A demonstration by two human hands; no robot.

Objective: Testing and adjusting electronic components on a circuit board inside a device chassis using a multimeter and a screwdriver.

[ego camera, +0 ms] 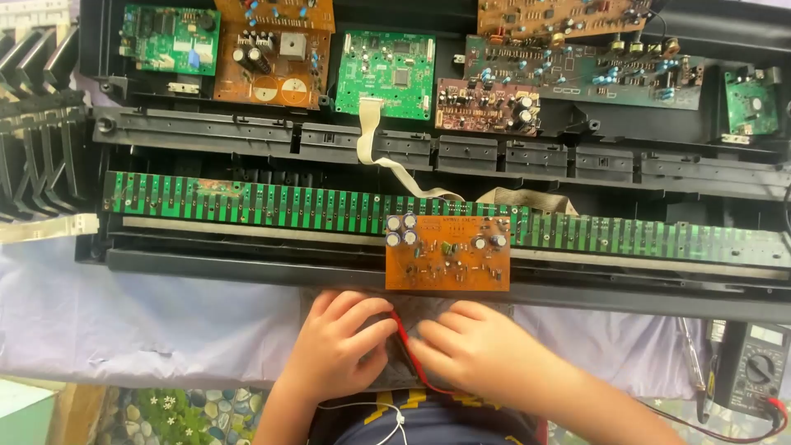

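below orange circuit board (447, 254), both hands (l (336, 339), r (471, 348)) pinching red wire (409, 350)

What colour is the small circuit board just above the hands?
Orange small circuit board, seen clearly in the head view.

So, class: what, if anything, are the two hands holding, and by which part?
Both the left hand and the right hand press on a grey pad; a red test lead runs between them. Whether either grips it cannot be told.
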